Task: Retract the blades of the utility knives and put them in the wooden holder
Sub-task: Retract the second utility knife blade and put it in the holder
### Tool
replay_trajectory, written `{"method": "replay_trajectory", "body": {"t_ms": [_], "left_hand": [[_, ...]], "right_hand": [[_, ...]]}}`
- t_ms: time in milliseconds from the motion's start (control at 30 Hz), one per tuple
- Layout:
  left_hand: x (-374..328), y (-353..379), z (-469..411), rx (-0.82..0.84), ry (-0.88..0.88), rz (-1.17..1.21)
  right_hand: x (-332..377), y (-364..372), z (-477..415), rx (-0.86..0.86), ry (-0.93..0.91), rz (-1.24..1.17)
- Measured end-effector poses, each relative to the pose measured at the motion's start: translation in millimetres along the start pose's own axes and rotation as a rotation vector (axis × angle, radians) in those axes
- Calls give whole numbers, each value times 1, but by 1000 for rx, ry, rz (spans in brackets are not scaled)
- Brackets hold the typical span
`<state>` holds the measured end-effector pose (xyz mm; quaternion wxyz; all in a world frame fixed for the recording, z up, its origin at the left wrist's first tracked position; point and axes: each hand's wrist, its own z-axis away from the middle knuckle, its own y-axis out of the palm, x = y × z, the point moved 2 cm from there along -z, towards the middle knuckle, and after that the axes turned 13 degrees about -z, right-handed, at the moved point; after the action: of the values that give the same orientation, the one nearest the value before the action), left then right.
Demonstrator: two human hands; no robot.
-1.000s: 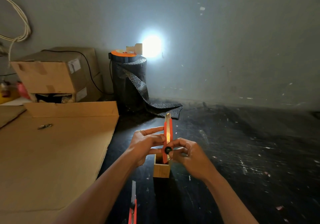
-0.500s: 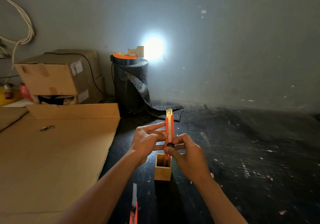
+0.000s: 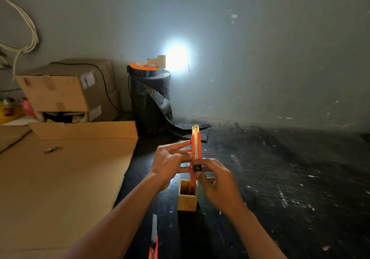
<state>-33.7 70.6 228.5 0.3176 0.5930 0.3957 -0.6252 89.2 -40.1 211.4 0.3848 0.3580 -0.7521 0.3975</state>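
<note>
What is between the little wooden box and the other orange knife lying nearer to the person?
Nothing: in the head view, only bare dark floor separates the wooden holder from the second utility knife, whose blade is out and points toward the holder.

utility knives: 2 (image 3: pixel 195 148) (image 3: pixel 153 238) | wooden holder: 1 (image 3: pixel 187 200) | cardboard boxes: 2 (image 3: pixel 60 90) (image 3: pixel 100 112) | hands: 2 (image 3: pixel 170 164) (image 3: pixel 218 184)

The white labels (image 3: pixel 88 80) on the cardboard box (image 3: pixel 60 90) seem printed, but nothing is legible.
</note>
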Motion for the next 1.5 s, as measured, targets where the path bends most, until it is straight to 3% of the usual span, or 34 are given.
{"method": "replay_trajectory", "body": {"t_ms": [167, 333, 667, 900, 1033, 1200, 1333, 1500], "left_hand": [[0, 5, -1, 4, -12, -7], [-2, 5, 0, 3, 0, 8], [12, 3, 0, 2, -25, -11], [37, 4, 4, 28, -53, 49], [61, 9, -1, 0, -65, 20], [112, 0, -25, -156, -118, -268], [150, -1, -39, -71, -130, -533], [183, 9, -53, 47, -211, -670]], "right_hand": [[-1, -2, -5, -101, 66, -37], [-3, -3, -1, -1, -10, -21], [-19, 9, 2, -63, 60, -34], [-25, 7, -10, -74, 256, -397], [-39, 12, -24, -43, 276, -335], [-78, 22, -42, -97, 373, -213], [-115, 34, -56, -122, 397, -91], [-148, 55, -63, -90, 432, 62]]}}
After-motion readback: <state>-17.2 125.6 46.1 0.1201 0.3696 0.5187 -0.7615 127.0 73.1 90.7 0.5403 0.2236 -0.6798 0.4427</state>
